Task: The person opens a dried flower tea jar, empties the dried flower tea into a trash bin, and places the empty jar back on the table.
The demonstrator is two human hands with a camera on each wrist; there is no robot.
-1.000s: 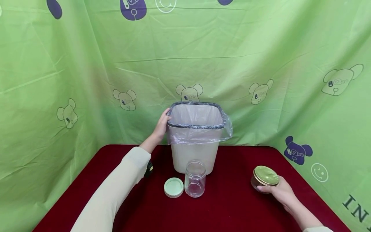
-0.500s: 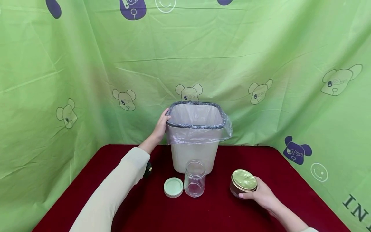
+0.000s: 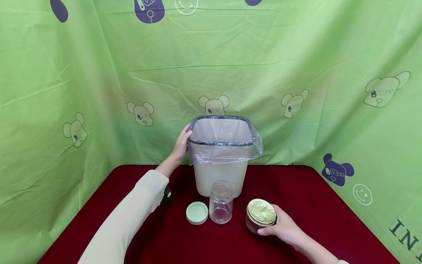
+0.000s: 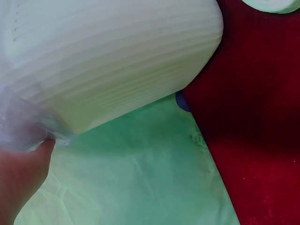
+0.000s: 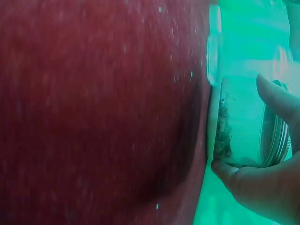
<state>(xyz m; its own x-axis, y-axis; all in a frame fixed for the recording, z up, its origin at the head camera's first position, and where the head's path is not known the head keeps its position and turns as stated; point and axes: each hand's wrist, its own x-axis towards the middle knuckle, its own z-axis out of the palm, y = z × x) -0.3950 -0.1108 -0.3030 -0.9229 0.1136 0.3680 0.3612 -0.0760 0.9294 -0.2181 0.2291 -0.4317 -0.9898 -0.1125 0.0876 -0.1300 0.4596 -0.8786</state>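
Red tabletop point(image 3: 310, 200), wide right margin; left hand point(image 3: 181, 145) grips bin rim point(image 3: 221, 143), right hand point(image 3: 284, 226) grips gold-lidded jar point(image 3: 261, 214).

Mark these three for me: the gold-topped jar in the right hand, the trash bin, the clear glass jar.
Gold-topped jar point(image 3: 262, 212): head view, on its top face.
Trash bin point(image 3: 220, 173): head view, on its front wall.
Clear glass jar point(image 3: 221, 207): head view, on its side wall.

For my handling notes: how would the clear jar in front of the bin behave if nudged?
The clear jar looks like glass, so probably fragile. Taller than wide, it might tip; its rounded wall suggests it could then roll.
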